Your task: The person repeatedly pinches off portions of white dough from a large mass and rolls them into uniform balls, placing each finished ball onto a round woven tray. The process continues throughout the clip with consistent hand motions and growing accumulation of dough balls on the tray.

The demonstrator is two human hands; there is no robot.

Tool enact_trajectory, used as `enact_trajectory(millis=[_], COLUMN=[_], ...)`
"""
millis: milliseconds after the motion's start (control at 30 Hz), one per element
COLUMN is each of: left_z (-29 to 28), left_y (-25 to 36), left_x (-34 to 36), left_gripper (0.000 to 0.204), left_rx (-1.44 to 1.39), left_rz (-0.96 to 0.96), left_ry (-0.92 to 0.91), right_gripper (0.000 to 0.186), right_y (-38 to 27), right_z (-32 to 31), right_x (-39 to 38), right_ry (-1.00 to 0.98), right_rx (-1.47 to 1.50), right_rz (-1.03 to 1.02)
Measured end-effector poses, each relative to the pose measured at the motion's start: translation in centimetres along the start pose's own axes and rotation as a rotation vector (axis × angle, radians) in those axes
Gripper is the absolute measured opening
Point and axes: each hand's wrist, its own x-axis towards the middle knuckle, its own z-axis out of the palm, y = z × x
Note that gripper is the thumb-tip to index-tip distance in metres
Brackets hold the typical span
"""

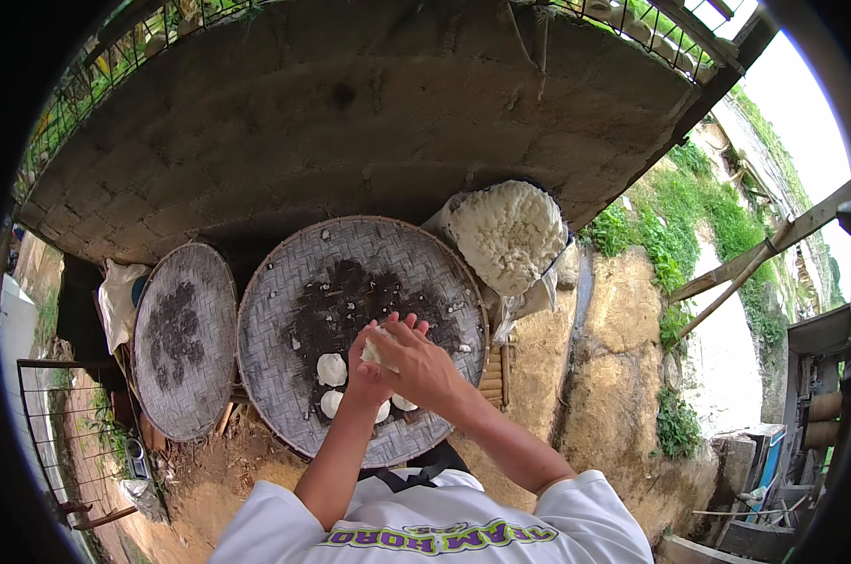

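Observation:
Above the large round woven bamboo tray (265,310), my two hands are pressed together around a lump of white, doughy mass (378,352). My left hand (363,372) cups it from below and the left side. Over its top and right side lies my right hand (418,365), so only part of the lump shows. Several rounded white lumps (331,369) rest on the tray beside and beneath my wrists. The middle of the tray is stained dark, with small white crumbs scattered about.
An open plastic sack of white crumbly mass (508,235) stands at the tray's far right. A smaller woven tray (183,348) leans at the left, by a white bag (120,303). Behind rises a block wall (350,122). Wooden poles (764,258) cross at the right.

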Motion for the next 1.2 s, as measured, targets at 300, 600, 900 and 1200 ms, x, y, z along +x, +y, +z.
enact_trajectory(millis=[300, 600, 900, 1200], left_z=[-1.4, 3.8, 2.3, 4.5], left_y=[5.2, 6.2, 9.1, 7.5], left_x=[-7.9, -14.4, -17.4, -18.2], left_gripper=[0.047, 0.074, 0.053, 0.065], left_rx=[-0.143, 0.263, 0.326, 0.56], left_rz=[-0.139, -0.05, -0.147, 0.298], left_ry=[-0.14, 0.386, -0.016, 0.141], right_gripper=[0.045, 0.041, 0.045, 0.041], right_y=[-6.4, -10.9, -15.2, -14.2], right_z=[2.2, 8.9, 9.7, 13.1], right_x=[1.8, -0.6, -4.2, -2.4], right_ry=[0.202, 0.51, 0.599, 0.876], right_rx=[-0.295, 1.362, 0.203, 1.223], right_rz=[-0.406, 0.363, -0.174, 0.311])
